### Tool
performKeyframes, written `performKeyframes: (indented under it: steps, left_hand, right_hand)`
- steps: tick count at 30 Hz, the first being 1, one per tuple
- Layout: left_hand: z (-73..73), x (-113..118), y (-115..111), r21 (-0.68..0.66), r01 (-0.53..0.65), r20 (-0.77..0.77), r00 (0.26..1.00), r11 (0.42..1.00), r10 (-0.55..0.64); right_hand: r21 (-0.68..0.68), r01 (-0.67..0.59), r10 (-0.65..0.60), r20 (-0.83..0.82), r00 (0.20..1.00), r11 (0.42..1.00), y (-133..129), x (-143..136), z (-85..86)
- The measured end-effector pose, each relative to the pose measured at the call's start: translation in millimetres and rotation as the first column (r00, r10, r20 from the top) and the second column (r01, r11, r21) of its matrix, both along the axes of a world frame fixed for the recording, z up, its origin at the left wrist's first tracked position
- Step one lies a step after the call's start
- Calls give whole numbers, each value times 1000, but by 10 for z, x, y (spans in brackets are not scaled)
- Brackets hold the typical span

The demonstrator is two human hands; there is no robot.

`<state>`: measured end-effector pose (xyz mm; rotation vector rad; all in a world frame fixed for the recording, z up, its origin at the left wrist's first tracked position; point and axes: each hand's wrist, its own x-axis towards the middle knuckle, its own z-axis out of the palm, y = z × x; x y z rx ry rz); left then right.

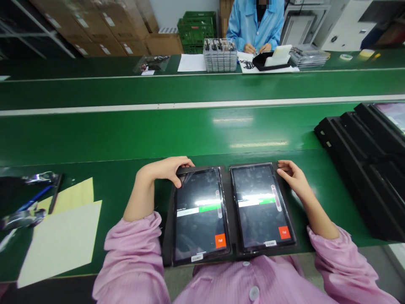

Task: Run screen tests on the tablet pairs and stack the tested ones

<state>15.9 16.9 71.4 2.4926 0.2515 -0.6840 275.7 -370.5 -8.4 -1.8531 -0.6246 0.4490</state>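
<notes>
Left hand (pixel 167 168), half closed, clasps a corner of the left tablet (pixel 199 230) and its black tray (pixel 227 190), likely steadying both; right hand (pixel 295 178) curls loosely beside the right tablet (pixel 259 226), grip unclear. Both lie face-up between the hands, presumably for readability.

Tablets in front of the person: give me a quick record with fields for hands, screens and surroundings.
left hand: thumb over far left corner of left tablet
right hand: at far right corner of right tablet; grip unclear
screens: both lit, each with a green bar and red "Fail" box
surface: green table
left side: paper sheets
right side: black trays
across: co-worker in blue
</notes>
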Motion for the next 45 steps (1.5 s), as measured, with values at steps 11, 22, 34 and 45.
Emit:
performKeyframes:
  steps: [11,22,34,45]
  left_hand:
    - [21,-8,9,21,-37,32,999,999,36]
    - [-45,-4,125,-118,10,43,999,993,-5]
    - [-155,-25,210,-275,15,28,1000,961,-7]
    - [-188,-152,161,-214,45,141,990,976,-14]
  right_hand:
    - [-6,-1,1,93,996,1000,31,-26,9]
    - [-178,-141,189,288,939,974,256,5,-51]
    - [-70,-83,94,175,980,994,305,40,-152]
    - [15,-104,100,148,984,994,316,104,-238]
